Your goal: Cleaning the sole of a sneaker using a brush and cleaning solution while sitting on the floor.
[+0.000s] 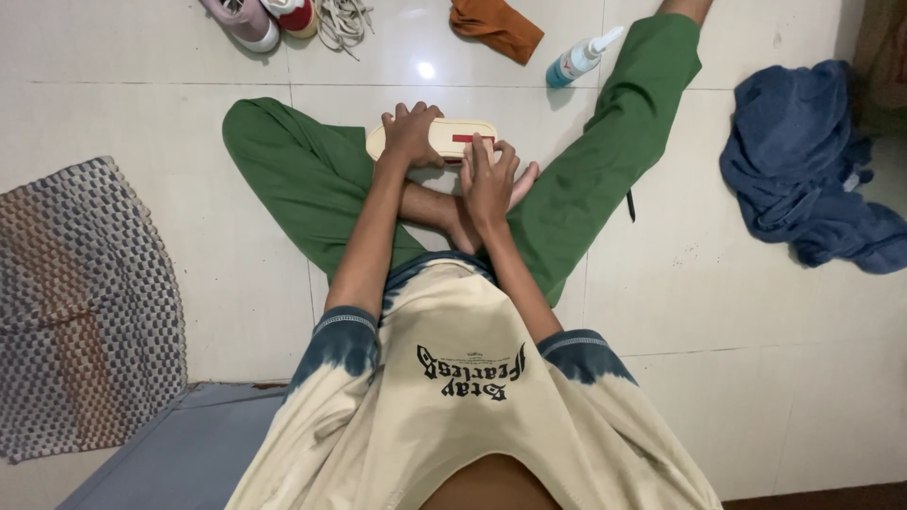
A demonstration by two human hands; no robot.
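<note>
from the head camera, looking straight down, i see my left hand (412, 134) clenched over the near end of a cream-coloured flat shoe sole with a small red rectangular patch (444, 138), pinning it to the glossy white tiled floor (709, 312), which in my judgement keeps it from sliding. my right hand (489, 181) lies mostly flat with fingers stretched, fingertips touching the sole just beside the red patch; it grips nothing that i can make out. the sole lies crosswise between my knees in green trousers (312, 179), right in front of a bare foot tucked under the right hand, so both hands reach it easily. further off, beyond the sole, sit a pink-and-white sneaker with loose laces (255, 19), a crumpled orange cloth (496, 26) and a small blue-and-white nozzle bottle lying on its side (581, 59). a heap of dark blue fabric (803, 161) lies well apart to the right, and a woven checked mat (85, 302) to the left.
</note>
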